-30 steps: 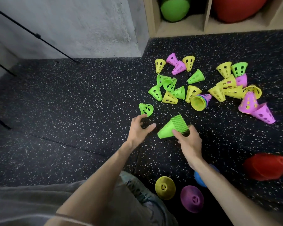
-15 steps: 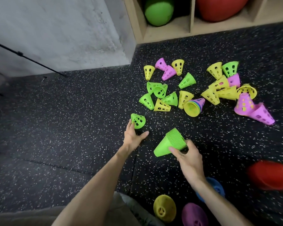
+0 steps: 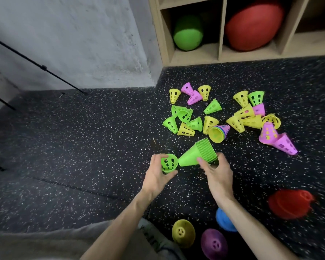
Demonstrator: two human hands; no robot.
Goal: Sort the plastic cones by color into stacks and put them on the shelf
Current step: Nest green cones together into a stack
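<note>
- Left hand (image 3: 159, 173): fingers curled round a single green cone (image 3: 169, 163).
- Right hand (image 3: 217, 174): stack of green cones (image 3: 197, 154) gripped, held above the floor (image 3: 83, 147).
- Cone's mouth faced towards the stack's tip, just beside it.

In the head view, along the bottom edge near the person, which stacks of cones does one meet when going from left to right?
Yellow stack → purple stack → blue stack, partly hidden behind the right forearm → red stack, blurred.
</note>
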